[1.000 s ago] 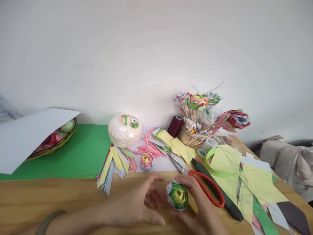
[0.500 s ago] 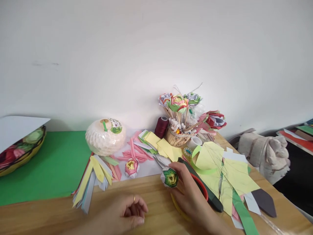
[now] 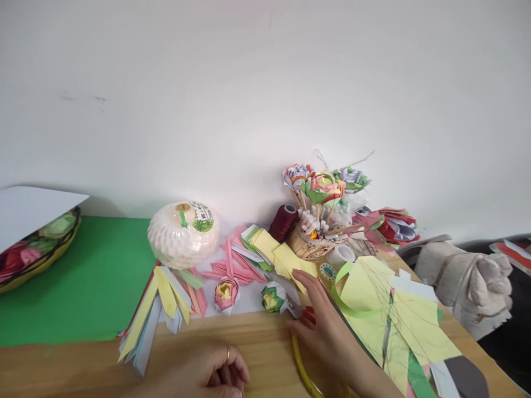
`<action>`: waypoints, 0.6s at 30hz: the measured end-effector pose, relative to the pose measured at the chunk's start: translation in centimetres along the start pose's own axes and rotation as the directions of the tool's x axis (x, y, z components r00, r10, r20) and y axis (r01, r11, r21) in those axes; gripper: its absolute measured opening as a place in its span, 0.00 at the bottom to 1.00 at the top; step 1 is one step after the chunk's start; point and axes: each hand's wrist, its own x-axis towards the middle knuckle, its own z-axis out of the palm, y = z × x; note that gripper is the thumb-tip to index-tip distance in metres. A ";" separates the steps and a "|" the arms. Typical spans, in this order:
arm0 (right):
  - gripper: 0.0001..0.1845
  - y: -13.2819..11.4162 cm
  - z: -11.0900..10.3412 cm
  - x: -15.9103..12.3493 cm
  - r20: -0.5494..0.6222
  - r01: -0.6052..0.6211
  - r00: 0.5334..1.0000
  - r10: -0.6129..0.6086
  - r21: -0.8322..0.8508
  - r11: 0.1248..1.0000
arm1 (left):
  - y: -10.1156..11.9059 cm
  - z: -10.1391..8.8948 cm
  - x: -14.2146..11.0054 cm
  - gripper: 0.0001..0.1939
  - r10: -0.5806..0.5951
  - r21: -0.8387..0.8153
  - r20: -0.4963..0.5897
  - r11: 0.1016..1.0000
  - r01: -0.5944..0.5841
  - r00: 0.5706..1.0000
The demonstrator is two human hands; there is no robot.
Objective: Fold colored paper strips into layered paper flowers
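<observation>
My right hand [image 3: 321, 320] reaches over the table with thumb and fingers apart. Just left of its fingertips, a green, white and yellow folded-paper flower [image 3: 272, 297] rests at the edge of the white sheet. Beneath the hand lie scissors, mostly covered; their yellow handle [image 3: 302, 365] shows below the thumb. A pink and yellow paper flower [image 3: 226, 296] sits further left. My left hand [image 3: 219, 367] is low over the wooden tabletop, fingers curled in, with nothing visible in them.
Folded paper strips [image 3: 155, 309] fan out on the left, before a wrapped coconut [image 3: 182, 235]. Behind my right hand stand a thread spool [image 3: 284, 221] and a basket [image 3: 309, 247] of paper flowers. Yellow sheets [image 3: 423, 326] with loose threads cover the right side.
My right hand has let go of the green paper flower, which now lies on the white sheet; its fingers have spread over the scissors. My left hand is nearly unmoved. The view has shifted slightly.
</observation>
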 end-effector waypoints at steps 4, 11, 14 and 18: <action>0.32 -0.1 -1.1 0.4 -0.009 0.032 0.999 -0.033 -0.004 0.999 | -0.2 0.0 0.0 0.10 -0.001 -0.012 -0.004 1.000 0.001 1.000; 0.23 -2.7 -1.4 1.6 -0.126 0.052 0.991 -0.047 0.035 0.998 | 0.3 0.1 0.0 0.10 -0.005 0.033 -0.013 0.999 0.005 1.000; 0.23 -4.9 0.1 2.3 -0.020 0.143 0.990 -0.142 0.048 0.989 | 1.2 0.1 -0.1 0.10 -0.015 0.067 -0.041 0.998 0.017 0.999; 0.32 -6.9 3.0 3.7 0.076 0.304 0.952 -0.298 -0.086 0.949 | 1.7 0.0 -0.5 0.09 0.019 0.042 -0.059 0.999 -0.016 0.998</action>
